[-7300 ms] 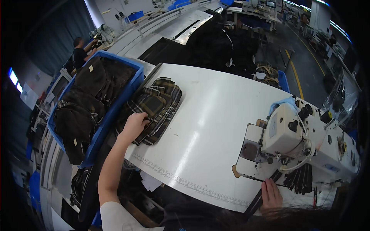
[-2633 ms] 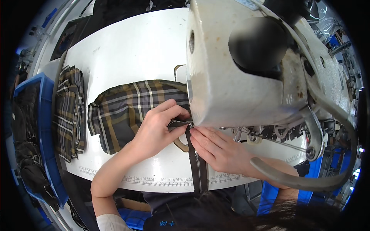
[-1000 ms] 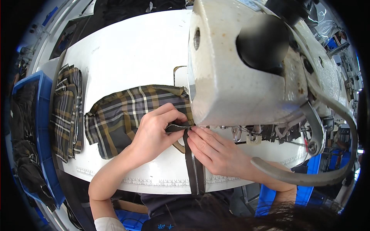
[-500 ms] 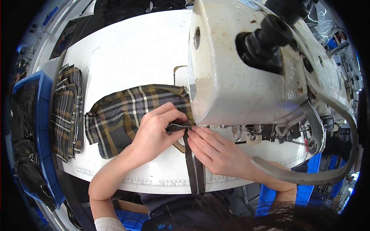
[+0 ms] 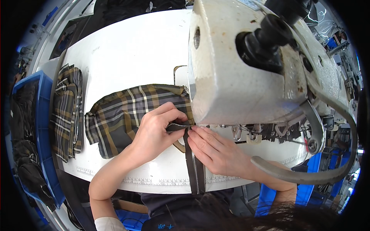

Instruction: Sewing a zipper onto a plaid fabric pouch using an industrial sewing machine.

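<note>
A plaid fabric piece (image 5: 131,107) in black, olive and white lies on the white table, its right end reaching under the sewing machine head (image 5: 239,77). My left hand (image 5: 156,133) is closed on a folded dark edge of the fabric, thumb and fingers pinched together. Beside it, my right hand (image 5: 216,152) presses its fingertips on the top of a dark zipper (image 5: 195,165) with metal teeth. The zipper runs down from the fingers over the table's front edge. The machine's needle area is hidden behind the head.
Folded plaid pieces (image 5: 67,113) are stacked at the table's left edge. Beyond them a blue crate (image 5: 44,134) holds dark cloth. A curved grey lever (image 5: 300,177) hangs close to my right forearm. Ruler markings (image 5: 154,181) run along the table's front.
</note>
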`<state>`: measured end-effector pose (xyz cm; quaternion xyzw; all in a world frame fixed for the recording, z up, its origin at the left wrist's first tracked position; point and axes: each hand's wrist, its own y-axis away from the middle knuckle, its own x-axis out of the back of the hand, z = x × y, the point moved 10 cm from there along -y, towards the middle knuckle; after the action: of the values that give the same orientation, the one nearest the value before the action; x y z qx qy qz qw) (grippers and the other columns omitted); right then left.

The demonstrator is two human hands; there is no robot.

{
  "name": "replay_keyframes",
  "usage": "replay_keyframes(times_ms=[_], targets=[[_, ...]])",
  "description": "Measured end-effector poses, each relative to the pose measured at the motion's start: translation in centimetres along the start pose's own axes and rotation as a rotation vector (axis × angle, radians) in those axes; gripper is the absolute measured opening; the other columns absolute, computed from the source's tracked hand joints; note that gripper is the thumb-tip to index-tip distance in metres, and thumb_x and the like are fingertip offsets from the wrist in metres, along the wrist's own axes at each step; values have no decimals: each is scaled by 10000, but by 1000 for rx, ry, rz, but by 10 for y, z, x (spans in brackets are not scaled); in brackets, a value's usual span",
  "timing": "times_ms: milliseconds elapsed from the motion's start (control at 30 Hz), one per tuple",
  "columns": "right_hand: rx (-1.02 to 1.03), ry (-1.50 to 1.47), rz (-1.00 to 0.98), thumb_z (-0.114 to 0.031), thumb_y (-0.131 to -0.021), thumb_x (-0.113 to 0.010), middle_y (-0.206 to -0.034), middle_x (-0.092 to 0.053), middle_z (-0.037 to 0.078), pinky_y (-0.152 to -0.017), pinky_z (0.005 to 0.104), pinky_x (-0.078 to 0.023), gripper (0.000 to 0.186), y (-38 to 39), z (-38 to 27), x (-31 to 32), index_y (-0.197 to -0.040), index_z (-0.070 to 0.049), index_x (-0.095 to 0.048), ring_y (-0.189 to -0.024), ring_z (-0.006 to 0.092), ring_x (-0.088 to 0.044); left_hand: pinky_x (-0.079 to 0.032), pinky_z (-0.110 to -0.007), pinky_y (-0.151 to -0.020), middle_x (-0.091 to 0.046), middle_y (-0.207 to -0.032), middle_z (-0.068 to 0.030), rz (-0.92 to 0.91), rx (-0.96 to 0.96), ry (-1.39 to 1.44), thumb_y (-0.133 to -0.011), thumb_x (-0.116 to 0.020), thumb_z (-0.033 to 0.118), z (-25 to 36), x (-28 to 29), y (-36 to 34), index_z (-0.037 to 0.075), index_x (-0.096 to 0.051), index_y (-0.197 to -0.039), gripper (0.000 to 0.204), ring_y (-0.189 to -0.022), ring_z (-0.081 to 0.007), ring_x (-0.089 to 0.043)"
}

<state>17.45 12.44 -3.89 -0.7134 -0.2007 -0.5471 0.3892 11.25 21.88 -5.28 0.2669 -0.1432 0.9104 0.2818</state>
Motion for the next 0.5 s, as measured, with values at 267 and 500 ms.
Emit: replay_keyframes(times_ms=[267, 500], targets=[[1, 0, -6, -66, -741, -586, -1154, -578, 198, -988, 394, -448, 346, 0, 0, 0, -1051, 87, -596, -1155, 310, -531, -512, -318, -632, -579, -808, -121, -13, 20, 0, -661, -676, -59, 0, -1, 0, -45, -632, -871, 214, -713, -265, -628], [20, 25, -16, -71, -742, -580, -1153, -578, 199, -986, 393, -449, 353, -1, -1, 1, -1055, 90, -594, -1155, 311, -531, -516, -316, -637, -581, -811, -119, 0, 12, 1, -667, -679, -57, -1, -1, 0, -44, -634, -866, 205, -718, -260, -634]])
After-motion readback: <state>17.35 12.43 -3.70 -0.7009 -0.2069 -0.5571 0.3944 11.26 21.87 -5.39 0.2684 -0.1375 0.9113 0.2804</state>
